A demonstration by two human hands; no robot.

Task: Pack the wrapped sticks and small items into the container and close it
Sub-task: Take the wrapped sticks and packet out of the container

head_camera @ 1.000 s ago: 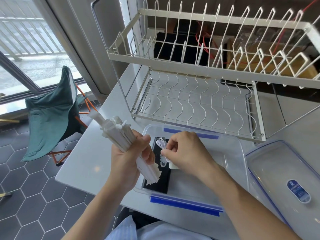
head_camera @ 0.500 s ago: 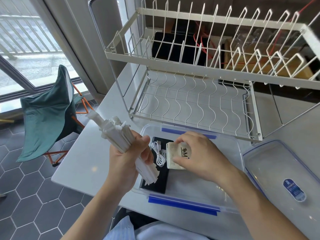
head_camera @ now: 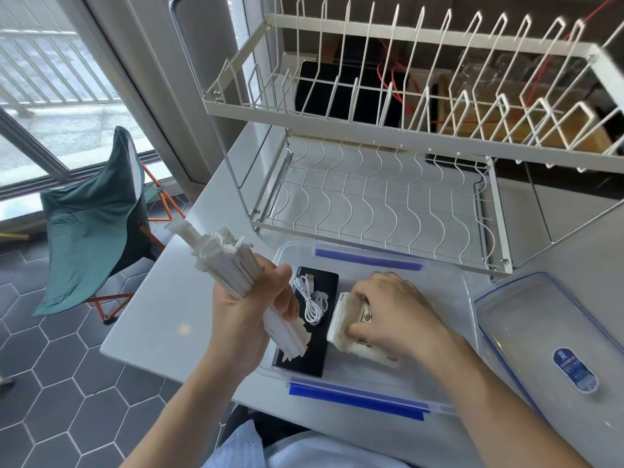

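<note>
The left hand is closed in a fist around a bundle of white paper-wrapped sticks, thumb laid across the front. The bundle is tilted, its upper end pointing up and to the left over the tabletop, its lower end hanging over the left part of the clear rectangular plastic container with blue clip edges. The right hand reaches down into the container, fingers curled over the top of a small cream-white packet with dark printing and thumb against its near side, so the packet is pinched between them; the packet stands tilted on its edge on the container floor. Just left of the packet a flat black rectangular block lies in the container's left end, and a coiled white cable with a plug rests on top of it. The sticks' lower tips overlap the block in view; whether they touch it cannot be told.

To the right of the container, just beside it, its clear lid with a blue rim and an oval blue label lies flat on the tabletop. Behind the container stands a cream-white two-tier wire dish rack. Off the tabletop to the left, a dark green fabric folding chair with orange legs sits on the dark hexagonal floor tiles by a window.
</note>
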